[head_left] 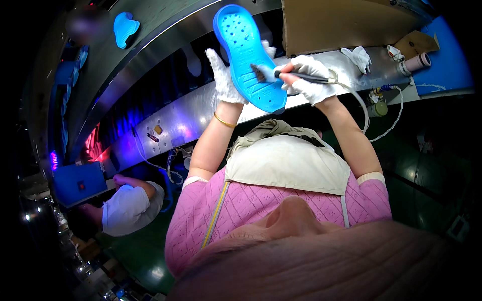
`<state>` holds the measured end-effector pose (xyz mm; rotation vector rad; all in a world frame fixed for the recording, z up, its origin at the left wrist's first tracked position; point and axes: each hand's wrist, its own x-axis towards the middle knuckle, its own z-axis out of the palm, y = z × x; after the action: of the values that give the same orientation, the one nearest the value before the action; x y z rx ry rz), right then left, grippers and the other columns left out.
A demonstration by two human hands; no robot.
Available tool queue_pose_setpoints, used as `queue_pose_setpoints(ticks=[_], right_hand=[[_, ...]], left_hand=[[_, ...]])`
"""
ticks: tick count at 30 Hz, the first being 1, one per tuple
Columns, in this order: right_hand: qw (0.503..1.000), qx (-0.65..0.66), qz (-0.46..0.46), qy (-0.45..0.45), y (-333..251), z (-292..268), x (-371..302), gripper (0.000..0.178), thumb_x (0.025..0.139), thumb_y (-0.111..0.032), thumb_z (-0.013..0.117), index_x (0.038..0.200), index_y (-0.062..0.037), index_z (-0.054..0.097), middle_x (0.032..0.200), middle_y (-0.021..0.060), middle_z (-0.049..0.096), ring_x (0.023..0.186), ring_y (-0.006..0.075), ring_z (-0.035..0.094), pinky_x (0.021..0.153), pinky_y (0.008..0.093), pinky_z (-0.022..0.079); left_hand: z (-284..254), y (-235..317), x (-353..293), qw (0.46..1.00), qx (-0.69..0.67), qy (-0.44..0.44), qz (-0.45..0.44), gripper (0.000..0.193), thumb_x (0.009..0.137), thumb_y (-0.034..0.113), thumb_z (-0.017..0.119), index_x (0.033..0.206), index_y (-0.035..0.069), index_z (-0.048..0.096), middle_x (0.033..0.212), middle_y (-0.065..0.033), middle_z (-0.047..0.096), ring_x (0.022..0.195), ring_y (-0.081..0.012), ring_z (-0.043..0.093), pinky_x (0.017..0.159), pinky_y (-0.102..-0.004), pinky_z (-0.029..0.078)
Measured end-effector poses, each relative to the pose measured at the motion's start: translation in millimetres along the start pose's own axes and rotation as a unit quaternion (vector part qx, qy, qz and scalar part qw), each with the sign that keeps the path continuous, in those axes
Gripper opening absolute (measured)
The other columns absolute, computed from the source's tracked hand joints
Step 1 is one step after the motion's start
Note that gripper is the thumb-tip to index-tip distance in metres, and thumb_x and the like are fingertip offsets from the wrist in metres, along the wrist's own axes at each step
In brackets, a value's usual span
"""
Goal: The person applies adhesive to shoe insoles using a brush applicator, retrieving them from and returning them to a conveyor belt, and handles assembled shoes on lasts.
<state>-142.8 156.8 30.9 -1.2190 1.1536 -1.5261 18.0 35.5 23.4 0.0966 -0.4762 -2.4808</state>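
Observation:
A bright blue shoe sole [238,42], long and studded with small holes at its far end, is held up at a slant over the metal bench. My left hand [226,84], in a white glove, grips it from the left and below. The thumb shows along the left edge, while most of the fingers are hidden behind it. My right hand [315,83], in a white glove with bare fingertips, is closed around a brush [307,77] with a black handle. Its dark bristles touch the sole's near half. A thin pale hose [362,103] runs from behind the right hand downward.
White gloves [357,58] and a pinkish tube [416,62] lie on the bench at right, beside a large cardboard sheet [351,25]. Another blue sole [125,29] rests on the grey conveyor [155,15] at far left. A co-worker [133,208] sits at lower left.

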Motion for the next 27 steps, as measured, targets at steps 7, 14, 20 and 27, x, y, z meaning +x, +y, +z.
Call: queue_pose_setpoints(ticks=[7,14,20,27], right_hand=[[0.996,0.016,-0.081,0.035,6.9,14.2,-6.9,0.012,0.081,-0.002,0.069,0.091,-0.0030,0.062,0.085,0.0070,0.065,0.070,0.0117,0.063,0.066,0.0245,0.052],[0.991,0.128,0.017,0.030,5.0,24.0,-11.0,0.012,0.080,-0.001,0.070,0.090,-0.0009,0.065,0.084,0.0058,0.065,0.069,0.0105,0.062,0.063,0.0250,0.051],[0.992,0.007,-0.127,0.006,6.7,49.7,-21.0,0.012,0.078,0.002,0.070,0.087,-0.0012,0.063,0.080,0.0091,0.065,0.068,0.0155,0.064,0.062,0.0252,0.051],[0.995,0.062,-0.073,-0.014,6.2,28.0,-10.5,0.010,0.082,0.001,0.068,0.090,-0.0028,0.063,0.088,0.0083,0.067,0.071,0.0130,0.063,0.066,0.0251,0.052]], left_hand=[[12.6,-18.9,-10.7,0.990,0.132,0.023,0.045,0.105,0.075,0.085,0.034,0.147,0.009,0.024,0.144,-0.0181,0.037,0.128,-0.0348,0.042,0.107,-0.0477,0.035],[12.5,-10.6,-6.9,0.989,0.111,-0.030,0.097,0.100,0.077,0.079,0.042,0.147,0.010,0.025,0.144,-0.0199,0.036,0.130,-0.0431,0.037,0.108,-0.0585,0.029],[13.9,-8.6,-5.5,0.986,0.113,-0.024,0.118,0.101,0.075,0.078,0.047,0.147,0.010,0.027,0.146,-0.0202,0.034,0.132,-0.0409,0.034,0.110,-0.0580,0.025],[16.6,0.9,-8.0,0.984,0.121,-0.050,0.117,0.097,0.077,0.076,0.048,0.147,0.011,0.027,0.145,-0.0218,0.034,0.130,-0.0410,0.038,0.111,-0.0590,0.023]])
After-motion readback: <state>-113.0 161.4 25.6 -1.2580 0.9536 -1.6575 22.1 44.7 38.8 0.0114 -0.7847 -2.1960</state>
